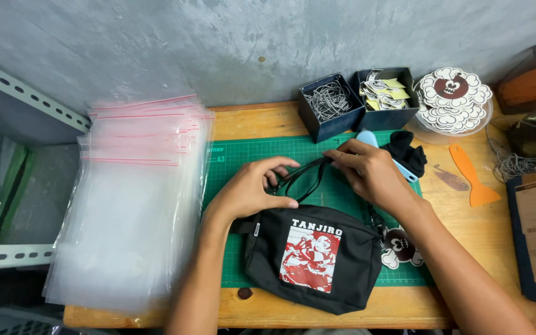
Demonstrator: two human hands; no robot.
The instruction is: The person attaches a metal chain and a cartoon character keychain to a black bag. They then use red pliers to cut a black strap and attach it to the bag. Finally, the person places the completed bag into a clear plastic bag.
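Note:
A small black pouch bag (317, 260) with a red and white printed picture lies on a green cutting mat (252, 158). Its black strap (305, 177) is gathered above it in loops. My left hand (252, 189) pinches the strap's loops at the bag's top left. My right hand (370, 170) holds the other end of the strap just to the right. A cloud-shaped tag (398, 248) with a dark round figure hangs at the bag's right side.
A stack of clear zip bags (131, 205) covers the table's left end. At the back stand a dark box of ball chains (329, 102), a box of paper tags (384, 93) and a stack of cloud-shaped tags (454, 99). An orange scraper (471, 177) lies at right.

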